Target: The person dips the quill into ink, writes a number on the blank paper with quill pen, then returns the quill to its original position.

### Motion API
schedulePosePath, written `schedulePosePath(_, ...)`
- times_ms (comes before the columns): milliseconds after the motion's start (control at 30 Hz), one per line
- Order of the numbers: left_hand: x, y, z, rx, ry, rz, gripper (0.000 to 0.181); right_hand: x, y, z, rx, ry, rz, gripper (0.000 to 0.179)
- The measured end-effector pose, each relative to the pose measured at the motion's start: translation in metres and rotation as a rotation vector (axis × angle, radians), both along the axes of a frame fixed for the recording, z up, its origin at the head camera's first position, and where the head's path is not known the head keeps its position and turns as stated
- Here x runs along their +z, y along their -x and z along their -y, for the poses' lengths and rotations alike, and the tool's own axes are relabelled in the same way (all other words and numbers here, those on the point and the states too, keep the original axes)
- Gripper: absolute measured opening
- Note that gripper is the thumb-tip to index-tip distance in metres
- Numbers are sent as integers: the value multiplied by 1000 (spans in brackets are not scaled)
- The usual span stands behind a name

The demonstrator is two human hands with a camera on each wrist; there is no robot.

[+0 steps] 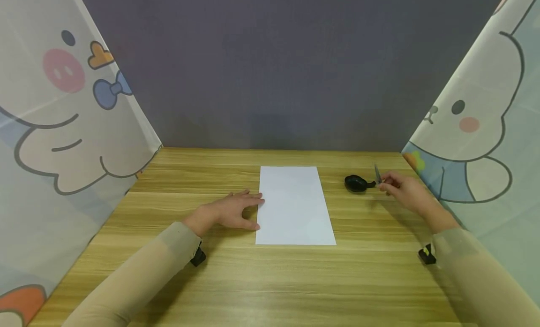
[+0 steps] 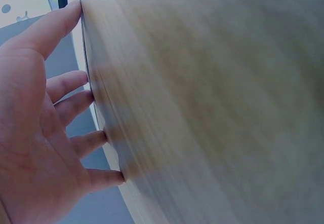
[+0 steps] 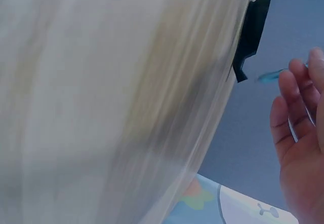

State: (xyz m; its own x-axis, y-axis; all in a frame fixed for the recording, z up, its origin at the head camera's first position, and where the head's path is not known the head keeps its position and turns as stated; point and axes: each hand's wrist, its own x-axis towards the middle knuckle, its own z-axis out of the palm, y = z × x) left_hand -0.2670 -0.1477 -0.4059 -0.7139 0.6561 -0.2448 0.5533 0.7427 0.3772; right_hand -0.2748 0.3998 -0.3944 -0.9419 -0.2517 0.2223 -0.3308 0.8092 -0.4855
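My left hand lies with spread fingers at the left edge of a blank white sheet of paper; thumb and fingertips touch that edge. In the left wrist view the fingers stretch out with the tips down on the tabletop. Between thumb and fingers, my right hand pinches a slim, pointed blue-grey piece, its tip upward; the kind I cannot tell. Just left of this hand lies a black rounded object with a short stem, seen as a dark shape in the right wrist view.
The wood-grain table reaches back to a dark grey panel. Cartoon-printed cloths stand along the left and right sides, the right one close to the right forearm.
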Motion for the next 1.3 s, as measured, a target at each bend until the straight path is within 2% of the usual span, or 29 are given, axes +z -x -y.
schedulePosePath(133,0,0,0,1,-1,0,90,0,1,3,7,79,-57,20)
schedulePosePath(267,0,0,0,-1,4,-5,90,-2,3,4,26,169,-71,24)
schedulePosePath(533,-1,1,0,-5,15,-15,91,-6,5,2,100,409,60,28)
schedulePosePath(667,-1,1,0,-3,13,-9,91,-7,4,3,93,441,90,31)
schedulePosePath(967,-1,2,0,2,10,-3,90,-4,5,5,26,434,181,51)
schedulePosePath(1133,-2,3,0,4,13,-4,91,-3,9,6,0,433,196,51)
schedulePosePath(1300,-2,2,0,5,15,0,91,-3,14,8,9,477,209,47)
